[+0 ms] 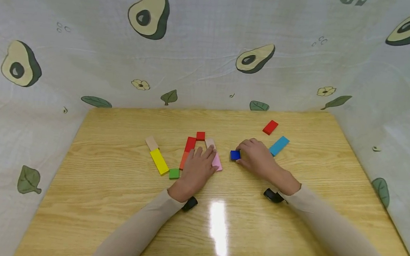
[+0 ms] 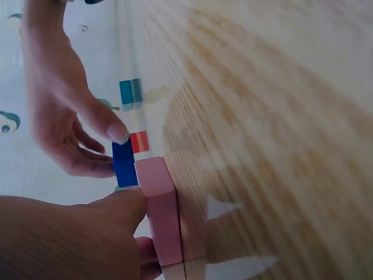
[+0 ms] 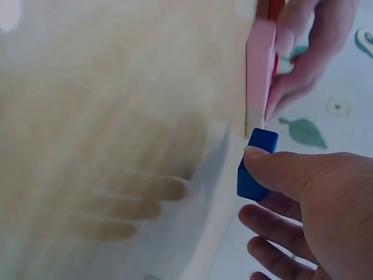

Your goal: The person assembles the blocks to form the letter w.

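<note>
My right hand (image 1: pixel 258 156) pinches a dark blue block (image 1: pixel 235 155) between thumb and fingers, just right of the pink block. The same blue block (image 3: pixel 257 166) shows in the right wrist view with the thumb on its face. My left hand (image 1: pixel 199 168) lies over the middle column of blocks with fairly straight fingers, touching a pink block (image 1: pixel 217 163) and a pale block (image 1: pixel 210 143) set end to end. In the left wrist view the pink block (image 2: pixel 158 210) is beside the thumb. A red block (image 1: pixel 190 144) and an orange-red block (image 1: pixel 184 161) lie left of these fingers.
A small red cube (image 1: pixel 200 135) sits at the column's top. Left are a beige block (image 1: pixel 151 142), a yellow block (image 1: pixel 159 162) and a green cube (image 1: pixel 174 174). Right lie a light blue block (image 1: pixel 279 146) and a red block (image 1: pixel 270 127). A patterned cloth (image 1: pixel 201 79) borders the table.
</note>
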A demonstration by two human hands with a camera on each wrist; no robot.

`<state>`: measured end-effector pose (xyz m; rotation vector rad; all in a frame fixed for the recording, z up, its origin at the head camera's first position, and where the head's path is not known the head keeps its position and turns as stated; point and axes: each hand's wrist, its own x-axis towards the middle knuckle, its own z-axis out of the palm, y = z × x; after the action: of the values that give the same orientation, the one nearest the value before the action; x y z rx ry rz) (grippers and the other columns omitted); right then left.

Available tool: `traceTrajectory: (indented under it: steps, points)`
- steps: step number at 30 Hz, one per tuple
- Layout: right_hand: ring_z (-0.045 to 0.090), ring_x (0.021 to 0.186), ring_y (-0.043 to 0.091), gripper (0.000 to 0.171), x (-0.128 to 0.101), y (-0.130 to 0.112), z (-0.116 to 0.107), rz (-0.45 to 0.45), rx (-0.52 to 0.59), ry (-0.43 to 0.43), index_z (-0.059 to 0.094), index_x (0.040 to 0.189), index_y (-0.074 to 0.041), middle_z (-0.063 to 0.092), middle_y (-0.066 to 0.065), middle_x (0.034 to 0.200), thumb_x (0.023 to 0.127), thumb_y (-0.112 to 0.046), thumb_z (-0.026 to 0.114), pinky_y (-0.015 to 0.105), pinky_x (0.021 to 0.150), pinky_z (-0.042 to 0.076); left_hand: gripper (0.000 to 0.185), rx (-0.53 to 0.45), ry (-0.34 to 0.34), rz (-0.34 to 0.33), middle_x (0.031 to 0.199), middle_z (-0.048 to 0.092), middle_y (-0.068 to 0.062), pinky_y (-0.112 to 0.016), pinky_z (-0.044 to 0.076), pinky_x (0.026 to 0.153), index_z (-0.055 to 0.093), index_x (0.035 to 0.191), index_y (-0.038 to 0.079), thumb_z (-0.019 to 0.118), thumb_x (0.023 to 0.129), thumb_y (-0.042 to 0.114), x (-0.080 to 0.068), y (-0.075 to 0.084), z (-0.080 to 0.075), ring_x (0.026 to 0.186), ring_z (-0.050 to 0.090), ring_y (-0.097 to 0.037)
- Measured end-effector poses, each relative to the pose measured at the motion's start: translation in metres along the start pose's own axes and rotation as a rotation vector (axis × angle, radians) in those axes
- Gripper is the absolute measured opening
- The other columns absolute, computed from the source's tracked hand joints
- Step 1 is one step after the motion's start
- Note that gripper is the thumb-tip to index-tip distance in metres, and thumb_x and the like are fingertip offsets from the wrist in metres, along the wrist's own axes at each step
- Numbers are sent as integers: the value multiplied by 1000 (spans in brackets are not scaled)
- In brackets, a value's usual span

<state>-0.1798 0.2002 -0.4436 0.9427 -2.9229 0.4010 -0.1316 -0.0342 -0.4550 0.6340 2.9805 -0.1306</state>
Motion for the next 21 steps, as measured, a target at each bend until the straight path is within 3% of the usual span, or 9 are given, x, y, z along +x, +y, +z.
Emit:
traceTrajectory:
  steps: [10, 21]
  points:
    - [65, 109, 32, 32, -23, -23, 7, -60, 13, -9, 75, 110, -4, 72, 10, 111, 87, -21, 90, 51, 99, 53, 63, 30, 20, 8, 169, 40, 0, -49, 39, 120, 44, 163, 18, 50, 110, 50, -2, 0, 0, 145, 47, -27]
    - [64, 110, 30, 32, -29, -36, 15, -71, 14, -17, 75, 109, -5, 72, 8, 113, 86, -21, 90, 51, 100, 53, 61, 31, 7, 2, 169, 40, 0, -49, 38, 121, 44, 163, 18, 49, 111, 50, -1, 1, 0, 145, 47, -27]
